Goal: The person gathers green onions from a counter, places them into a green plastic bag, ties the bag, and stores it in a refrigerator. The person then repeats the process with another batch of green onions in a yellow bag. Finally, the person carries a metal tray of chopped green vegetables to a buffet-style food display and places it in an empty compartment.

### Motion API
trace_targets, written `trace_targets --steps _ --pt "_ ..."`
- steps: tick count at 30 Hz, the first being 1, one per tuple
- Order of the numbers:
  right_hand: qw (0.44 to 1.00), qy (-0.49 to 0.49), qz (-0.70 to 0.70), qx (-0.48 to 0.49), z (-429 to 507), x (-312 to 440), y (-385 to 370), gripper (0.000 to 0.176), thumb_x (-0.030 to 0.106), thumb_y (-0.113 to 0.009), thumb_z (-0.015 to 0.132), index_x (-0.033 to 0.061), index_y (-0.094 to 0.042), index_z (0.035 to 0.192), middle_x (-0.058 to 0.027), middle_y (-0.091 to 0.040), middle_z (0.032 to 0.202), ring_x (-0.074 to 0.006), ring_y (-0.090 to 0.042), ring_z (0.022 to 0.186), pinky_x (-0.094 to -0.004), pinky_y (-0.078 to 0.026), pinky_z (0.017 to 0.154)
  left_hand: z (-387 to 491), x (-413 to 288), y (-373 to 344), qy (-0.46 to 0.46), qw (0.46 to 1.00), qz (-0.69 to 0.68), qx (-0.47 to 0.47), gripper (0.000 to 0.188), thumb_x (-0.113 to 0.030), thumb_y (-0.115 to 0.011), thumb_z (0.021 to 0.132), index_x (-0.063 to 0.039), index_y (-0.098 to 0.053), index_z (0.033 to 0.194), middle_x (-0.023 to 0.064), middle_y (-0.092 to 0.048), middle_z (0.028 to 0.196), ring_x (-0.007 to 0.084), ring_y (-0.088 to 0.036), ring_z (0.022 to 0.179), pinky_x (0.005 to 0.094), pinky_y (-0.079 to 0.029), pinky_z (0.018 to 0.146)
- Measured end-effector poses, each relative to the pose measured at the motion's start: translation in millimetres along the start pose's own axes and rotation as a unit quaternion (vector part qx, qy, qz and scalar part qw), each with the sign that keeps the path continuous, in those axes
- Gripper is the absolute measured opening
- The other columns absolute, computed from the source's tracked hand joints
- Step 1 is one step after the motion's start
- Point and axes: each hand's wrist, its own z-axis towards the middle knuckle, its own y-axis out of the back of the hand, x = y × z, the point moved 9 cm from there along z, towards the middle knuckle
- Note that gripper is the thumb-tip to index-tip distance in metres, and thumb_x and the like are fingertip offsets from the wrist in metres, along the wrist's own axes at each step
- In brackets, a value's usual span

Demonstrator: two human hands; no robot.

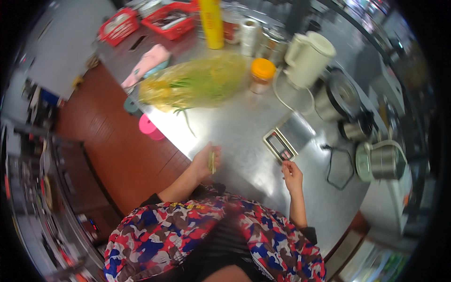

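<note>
My left hand [206, 160] is closed around a small bundle of pale green stalks [211, 162], over the near left edge of the steel table. At the near edge of a small digital kitchen scale [282, 144], my right hand [293, 174] has its thumb and fingertips close together. Whether it grips or only touches the scale is too small to tell. The scale has a display, red buttons and a flat metal plate. Beyond my left hand lies a yellowish clear plastic bag [197, 83] with green leafy stalks inside. A loose green stalk [188, 123] lies on the table before it.
An orange-lidded jar [262, 74], a cream electric kettle [310, 60] with its cord and a steel pot [338, 95] stand along the far right. A black cable [329, 169] lies right of the scale. Red baskets [171, 21] and a pink cloth [149, 65] occupy the far left.
</note>
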Motion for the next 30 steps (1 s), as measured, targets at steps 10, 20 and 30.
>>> trace_targets --steps 10,20,30 --pt "0.959 0.233 -0.029 0.157 77.5 181.0 -216.4 0.022 0.014 -0.060 0.087 0.0021 -0.062 0.104 -0.0086 -0.067 0.093 -0.0144 -0.063 0.085 -0.0265 -0.049 0.077 -109.0 -113.5 132.8 -0.194 0.965 -0.127 -0.121 0.026 -0.037 -0.058 0.090 -0.011 -0.055 0.084 -0.0033 -0.047 0.064 0.0086 -0.044 0.054 0.0213 -0.037 0.046" --pt "0.882 0.302 -0.358 0.054 111.6 223.0 -432.5 0.038 0.028 -0.065 0.078 0.0082 -0.053 0.109 -0.0188 -0.047 0.110 -0.0364 -0.057 0.093 -0.0466 -0.049 0.073 -174.0 -200.6 235.4 -0.283 0.933 -0.191 -0.116 0.025 -0.037 -0.056 0.092 -0.014 -0.055 0.082 -0.0072 -0.033 0.055 0.0065 -0.033 0.049 0.0196 -0.029 0.043" --pt "0.798 0.318 -0.506 0.080 158.1 209.3 -457.1 0.022 0.012 -0.061 0.074 0.0075 -0.055 0.094 -0.0151 -0.055 0.095 -0.0332 -0.060 0.088 -0.0444 -0.050 0.071 -182.7 -274.5 276.1 -0.243 0.949 -0.123 -0.158 0.023 -0.034 -0.055 0.093 -0.012 -0.055 0.088 -0.0051 -0.041 0.058 0.0061 -0.035 0.047 0.0208 -0.029 0.044"
